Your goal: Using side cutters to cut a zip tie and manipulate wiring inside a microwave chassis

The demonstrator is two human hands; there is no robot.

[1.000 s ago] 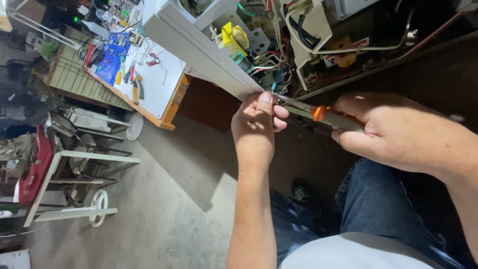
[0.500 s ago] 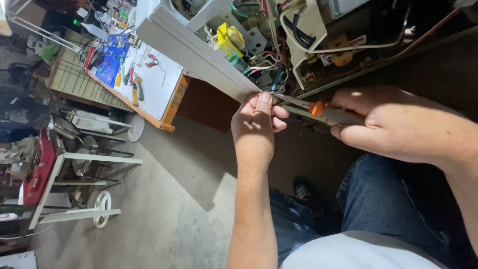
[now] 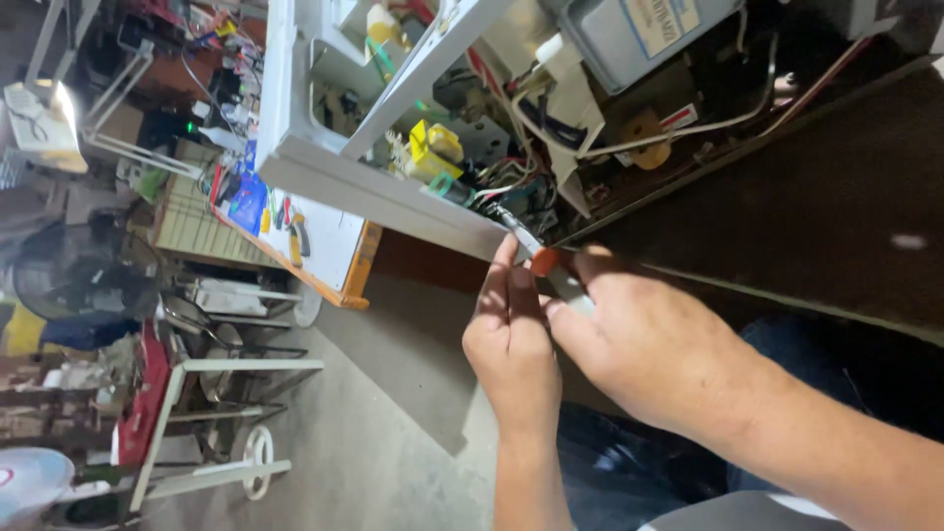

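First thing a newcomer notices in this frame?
Two bare hands meet at centre: the left hand and the right hand grip a slim tool with an orange collar, its tip at the edge of an opened appliance. Above, its exposed insides show yellow parts and tangled wires. At far left, a cluttered workbench.

Open floor below and left of both hands, unobstructed down to the white stand. Above, passage blocked by the white appliance frame and tangled wiring. To the right, closed off by the dark tabletop. Left hand and right hand pressed together, no gap between.
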